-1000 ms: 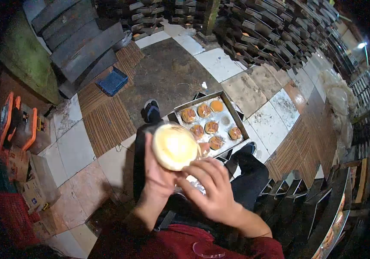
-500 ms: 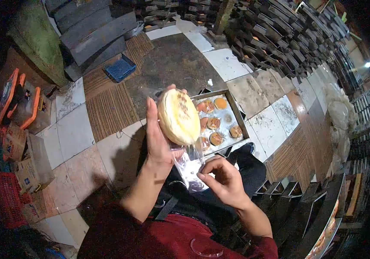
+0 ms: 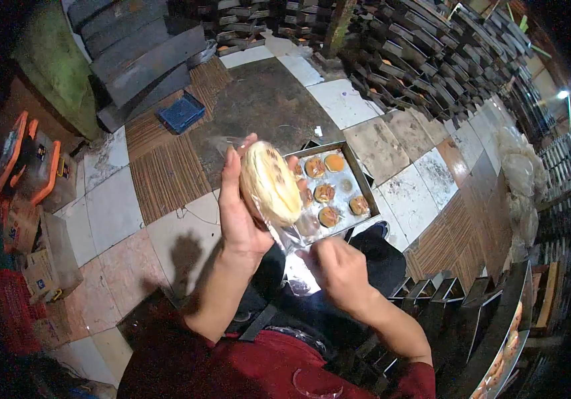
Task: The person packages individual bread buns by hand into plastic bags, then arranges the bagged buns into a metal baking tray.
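Note:
A round pale-yellow bun [image 3: 272, 181] with brown marks on top rests in my left hand [image 3: 239, 223], fingers wrapped round its far side and thumb along its left. Clear plastic bag film [image 3: 288, 239] covers the bun and hangs off its lower end. My right hand [image 3: 343, 271] is closed at the bag's loose end, its fingertips partly hidden behind the knuckles. Just beyond my hands lies a metal tray [image 3: 364, 178] with several small topped buns [image 3: 324, 193] on it.
A blue plastic tray [image 3: 182, 113] lies on the tiled floor. Stacked dark trays [image 3: 425, 66] fill the back right, and more trays [image 3: 478, 319] stand near my right elbow. At left are orange-edged bins [image 3: 49, 169], cardboard boxes [image 3: 40, 271] and a red crate [image 3: 6, 309].
The bun has turned more edge-on and shifted slightly left in my left hand. My right hand has rolled over from an open-looking pinch to a closed, knuckles-up grip at the bag's end.

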`<state>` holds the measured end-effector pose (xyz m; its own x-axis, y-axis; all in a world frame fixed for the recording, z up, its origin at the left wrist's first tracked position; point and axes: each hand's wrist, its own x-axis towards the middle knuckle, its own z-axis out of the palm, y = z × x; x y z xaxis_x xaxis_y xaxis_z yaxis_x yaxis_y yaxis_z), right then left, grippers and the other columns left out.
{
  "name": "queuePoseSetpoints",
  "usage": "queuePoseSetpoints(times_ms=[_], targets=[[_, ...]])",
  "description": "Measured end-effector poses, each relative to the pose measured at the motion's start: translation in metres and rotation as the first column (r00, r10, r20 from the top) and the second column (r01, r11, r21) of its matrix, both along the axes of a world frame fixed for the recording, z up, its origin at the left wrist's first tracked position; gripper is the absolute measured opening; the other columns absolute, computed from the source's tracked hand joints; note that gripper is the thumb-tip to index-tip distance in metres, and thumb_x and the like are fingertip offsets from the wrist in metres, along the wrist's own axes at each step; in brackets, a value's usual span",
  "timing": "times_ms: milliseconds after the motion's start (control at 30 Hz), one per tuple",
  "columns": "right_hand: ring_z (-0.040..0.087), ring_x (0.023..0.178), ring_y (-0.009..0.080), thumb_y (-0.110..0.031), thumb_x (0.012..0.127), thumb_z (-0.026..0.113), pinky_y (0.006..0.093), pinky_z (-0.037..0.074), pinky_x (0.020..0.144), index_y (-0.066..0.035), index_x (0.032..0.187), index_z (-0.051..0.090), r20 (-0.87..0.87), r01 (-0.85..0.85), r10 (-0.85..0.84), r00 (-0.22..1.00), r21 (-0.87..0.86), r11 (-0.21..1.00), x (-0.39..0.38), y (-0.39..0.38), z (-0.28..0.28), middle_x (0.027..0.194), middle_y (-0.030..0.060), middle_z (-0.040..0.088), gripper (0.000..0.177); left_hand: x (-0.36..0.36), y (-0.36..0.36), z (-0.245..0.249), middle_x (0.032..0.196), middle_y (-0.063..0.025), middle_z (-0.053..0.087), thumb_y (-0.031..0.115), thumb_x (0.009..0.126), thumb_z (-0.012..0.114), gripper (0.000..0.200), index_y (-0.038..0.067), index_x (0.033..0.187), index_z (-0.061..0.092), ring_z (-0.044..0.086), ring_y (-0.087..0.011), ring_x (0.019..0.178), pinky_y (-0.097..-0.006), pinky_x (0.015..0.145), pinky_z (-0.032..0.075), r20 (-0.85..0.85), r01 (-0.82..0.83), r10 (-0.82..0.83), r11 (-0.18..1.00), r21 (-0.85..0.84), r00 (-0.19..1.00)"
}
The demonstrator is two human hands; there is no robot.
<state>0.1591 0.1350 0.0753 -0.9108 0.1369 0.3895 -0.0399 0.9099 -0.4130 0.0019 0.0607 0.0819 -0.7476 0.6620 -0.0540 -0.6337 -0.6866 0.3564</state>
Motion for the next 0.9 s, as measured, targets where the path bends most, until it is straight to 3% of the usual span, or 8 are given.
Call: queuePoseSetpoints(times_ms=[200,333,433,500,600,700,767,900], targets=[[0.058,0.069,0.0365,-0.030,0.084,0.054,0.0442,0.044,0.060,-0.005,0.082,0.048,0.411,-0.501,0.910,0.056,-0.777,0.382,0.036,-0.013,0.028,0.072,0.0174,0.058,0.026,-0.022,0.010,-0.015,0.103,-0.0114,0.054,0.053,0.083,0.047,0.049,0.014,0.113,0.049,0.055,-0.0297,0.097,-0.0467,0.073,0.052,0.121,-0.115,0.134,0.982,-0.151,0.984],[0.032,0.123,0.0361,-0.032,0.054,0.082,0.0397,0.027,0.102,0.002,0.130,0.028,0.214,0.052,0.000,0.977,-0.239,0.970,0.027,0.041,0.031,0.129,0.0218,0.037,0.100,0.008,-0.003,-0.012,0.106,-0.0151,0.055,0.053,0.083,0.047,0.054,0.008,0.114,0.048,0.055,-0.0321,0.097,-0.0446,0.076,0.050,0.258,0.403,-0.408,0.912,0.073,0.876],[0.040,0.119,0.0278,-0.017,0.058,0.081,0.0376,0.033,0.100,0.001,0.132,0.025,-0.098,-0.022,-0.148,0.984,-0.896,0.443,0.009,0.057,-0.009,0.126,0.0170,0.041,0.094,0.089,-0.040,-0.038,0.120,-0.0097,0.049,0.013,0.084,0.057,0.048,0.006,0.127,0.036,0.054,-0.0202,0.100,-0.0345,0.085,0.045,0.063,0.941,-0.953,0.302,0.155,0.295],[0.052,0.106,0.0243,-0.007,0.068,0.070,0.0352,0.043,0.091,-0.001,0.129,0.029,-0.043,-0.042,-0.104,0.994,-0.999,0.005,-0.005,0.053,-0.023,0.117,0.0141,0.050,0.074,0.075,-0.052,0.012,0.113,-0.0133,0.055,0.019,0.084,0.059,0.041,0.000,0.119,0.047,0.054,-0.0253,0.101,-0.0370,0.088,0.042,-0.739,0.964,-0.672,0.161,-0.213,-0.051],[0.053,0.105,0.0239,-0.023,0.074,0.069,0.0382,0.046,0.088,-0.002,0.128,0.033,0.116,0.115,0.008,0.993,-0.967,-0.229,-0.011,0.002,-0.076,0.116,0.0123,0.052,0.068,0.018,-0.075,-0.021,0.109,-0.0164,0.056,0.021,0.086,0.056,0.038,-0.002,0.115,0.047,0.053,-0.0259,0.102,-0.0367,0.087,0.042,-0.792,0.953,-0.539,0.246,0.177,0.286],[0.054,0.090,0.0163,-0.015,0.072,0.073,0.0299,0.043,0.082,-0.001,0.114,0.043,0.538,0.461,-0.027,0.843,-0.695,0.551,0.005,-0.046,-0.147,0.099,0.0088,0.057,0.054,-0.010,-0.094,-0.083,0.107,-0.0180,0.055,0.027,0.087,0.054,0.039,-0.003,0.111,0.046,0.052,-0.0255,0.101,-0.0366,0.086,0.041,-0.416,0.623,-0.574,0.782,-0.022,0.705],[0.051,0.091,0.0162,-0.022,0.069,0.076,0.0300,0.042,0.083,-0.003,0.119,0.042,0.446,0.433,-0.061,0.893,-0.813,0.389,0.017,-0.053,-0.172,0.102,0.0093,0.054,0.063,-0.001,-0.117,-0.109,0.103,-0.0162,0.054,0.032,0.086,0.055,0.042,-0.002,0.109,0.045,0.054,-0.0250,0.095,-0.0350,0.085,0.041,-0.268,-0.035,-0.370,0.529,-0.848,0.889],[0.049,0.074,0.0103,-0.021,0.087,0.056,0.0237,0.041,0.068,0.001,0.098,0.054,0.409,0.428,-0.145,0.901,-0.895,0.130,-0.012,-0.039,-0.160,0.081,0.0030,0.054,0.024,0.004,-0.088,-0.150,0.087,-0.0146,0.059,0.029,0.083,0.060,0.034,-0.002,0.096,0.052,0.056,-0.0178,0.077,-0.0306,0.070,0.045,-0.384,-0.291,-0.578,0.251,-0.923,0.720]])
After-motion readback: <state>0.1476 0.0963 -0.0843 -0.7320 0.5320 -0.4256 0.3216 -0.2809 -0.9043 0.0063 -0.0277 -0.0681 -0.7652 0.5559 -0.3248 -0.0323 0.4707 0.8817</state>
